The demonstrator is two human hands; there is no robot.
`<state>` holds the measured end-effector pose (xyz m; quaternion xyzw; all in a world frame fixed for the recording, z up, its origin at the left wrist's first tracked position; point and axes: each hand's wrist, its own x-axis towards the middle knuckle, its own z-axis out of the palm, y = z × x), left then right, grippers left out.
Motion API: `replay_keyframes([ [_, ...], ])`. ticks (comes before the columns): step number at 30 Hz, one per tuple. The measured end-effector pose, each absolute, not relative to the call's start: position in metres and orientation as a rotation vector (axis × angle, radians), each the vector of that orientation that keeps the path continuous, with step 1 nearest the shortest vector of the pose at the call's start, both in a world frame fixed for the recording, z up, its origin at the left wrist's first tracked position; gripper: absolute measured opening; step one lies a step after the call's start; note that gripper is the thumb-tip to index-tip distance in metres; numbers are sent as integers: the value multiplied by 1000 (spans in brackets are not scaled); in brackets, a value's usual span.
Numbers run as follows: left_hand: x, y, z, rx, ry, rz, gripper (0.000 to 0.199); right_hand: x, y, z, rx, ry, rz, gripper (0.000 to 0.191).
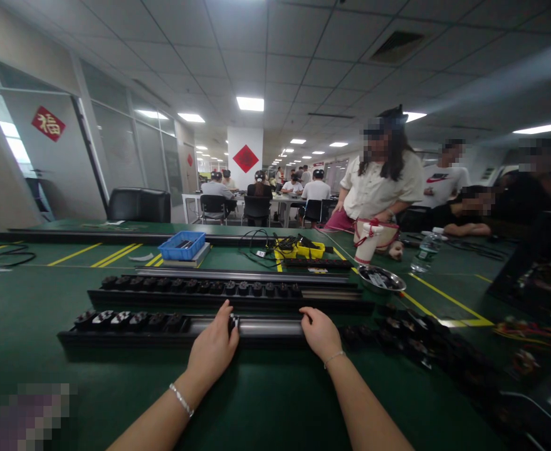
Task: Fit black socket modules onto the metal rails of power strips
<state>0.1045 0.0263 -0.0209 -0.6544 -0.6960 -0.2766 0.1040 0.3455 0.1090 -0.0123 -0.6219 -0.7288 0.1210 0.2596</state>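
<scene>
In the head view, a long black rail (266,329) lies across the green table in front of me, with a row of socket modules (138,321) in its left part. My left hand (213,346) is at the rail's middle, its fingers closed around a small black-and-white socket module (234,321) sitting in the channel. Bare metal-grey channel shows between my two hands. My right hand (321,333) is curled at the right part of the rail; its fingertips touch the rail, and whatever they pinch is hidden.
Behind lies a second rail (331,294) filled with modules. Loose black modules (411,335) are heaped at right. Farther back are a blue bin (182,245), a yellow bin (310,250), a metal bowl (382,289) and a water bottle (428,250). A person (381,178) stands across the table.
</scene>
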Motion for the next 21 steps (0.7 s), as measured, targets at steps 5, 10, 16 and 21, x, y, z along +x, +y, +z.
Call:
replay_keyframes([
  [5,101,30,-24,-1915,-2007,-756,54,346,109,-13,-1665,-1981,328,34],
  [10,93,31,-26,-1885,-2076,-529,67,348,111,-15,-1638,-1990,334,34],
  [16,97,29,-26,-2034,-2003,-482,69,347,111,-14,-1659,-2014,319,33],
  [21,98,28,-26,-2050,-2017,-489,68,347,110,-14,-1665,-2032,297,34],
])
